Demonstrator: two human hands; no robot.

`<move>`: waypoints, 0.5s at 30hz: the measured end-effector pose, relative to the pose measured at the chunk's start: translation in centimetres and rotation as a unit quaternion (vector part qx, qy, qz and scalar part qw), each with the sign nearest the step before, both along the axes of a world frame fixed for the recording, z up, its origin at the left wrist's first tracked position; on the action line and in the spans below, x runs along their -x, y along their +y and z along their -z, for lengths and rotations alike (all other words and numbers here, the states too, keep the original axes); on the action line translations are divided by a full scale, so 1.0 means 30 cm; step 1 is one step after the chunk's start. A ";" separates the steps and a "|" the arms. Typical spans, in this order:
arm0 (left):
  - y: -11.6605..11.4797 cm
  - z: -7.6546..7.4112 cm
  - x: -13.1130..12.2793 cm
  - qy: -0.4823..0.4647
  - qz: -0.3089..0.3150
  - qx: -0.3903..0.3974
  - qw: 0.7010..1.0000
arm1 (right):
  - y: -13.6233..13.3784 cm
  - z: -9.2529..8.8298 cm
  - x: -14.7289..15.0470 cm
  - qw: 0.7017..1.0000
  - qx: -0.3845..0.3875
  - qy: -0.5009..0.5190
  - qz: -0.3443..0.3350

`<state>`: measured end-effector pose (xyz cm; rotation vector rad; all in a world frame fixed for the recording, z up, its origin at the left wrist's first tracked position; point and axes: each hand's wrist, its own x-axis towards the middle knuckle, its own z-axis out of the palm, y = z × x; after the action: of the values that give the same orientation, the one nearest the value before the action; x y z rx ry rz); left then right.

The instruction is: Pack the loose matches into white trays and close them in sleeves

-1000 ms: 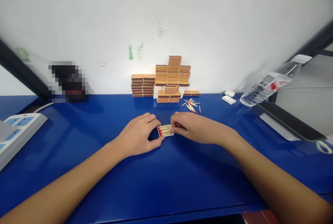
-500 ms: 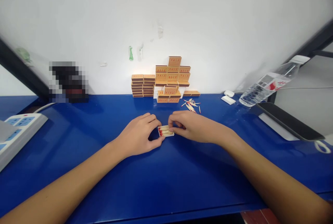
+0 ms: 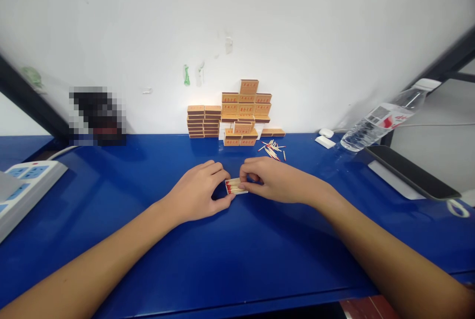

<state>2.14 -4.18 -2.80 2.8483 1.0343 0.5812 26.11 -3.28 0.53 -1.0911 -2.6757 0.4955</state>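
Note:
A small white matchbox tray (image 3: 243, 193) lies on the blue table, filled with red-tipped matches (image 3: 233, 187) whose heads point left. My left hand (image 3: 200, 191) grips its left end between thumb and forefinger, with the other fingers curled. At the right end, my right hand (image 3: 265, 179) is closed in a pinch on the matches, thumb and fingertips over their plain ends. Those fingertips cover part of the tray, so how many matches they pinch is hidden. Beyond my right hand lies a loose heap of matches (image 3: 272, 147).
Against the wall stands a structure of stacked matchboxes (image 3: 246, 110), with a lower matchbox stack (image 3: 204, 122) to its left. A water bottle (image 3: 382, 118) leans at the right, near a white case (image 3: 326, 133) and a black-topped object (image 3: 411, 173). A power strip (image 3: 33, 185) sits far left.
Hardly anything differs. My right fingertips have shifted very slightly left over the matches in the tray, while my left hand stays on the tray's left end.

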 end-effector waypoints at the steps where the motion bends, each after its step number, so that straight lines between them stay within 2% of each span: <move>1: 0.000 0.000 0.000 0.000 0.001 -0.001 1.000 | 0.000 0.000 0.002 1.000 -0.001 0.003 0.003; 8: -0.002 -0.005 -0.001 -0.004 0.011 -0.003 1.000 | -0.007 0.029 0.046 0.999 -0.007 0.040 0.019; 15: -0.002 0.000 -0.001 -0.003 0.013 -0.002 1.000 | -0.009 0.035 0.049 1.000 0.004 0.003 0.011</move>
<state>2.17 -4.23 -2.79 2.8577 0.9958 0.5908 24.64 -3.54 -0.52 -1.1182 -2.6557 0.5061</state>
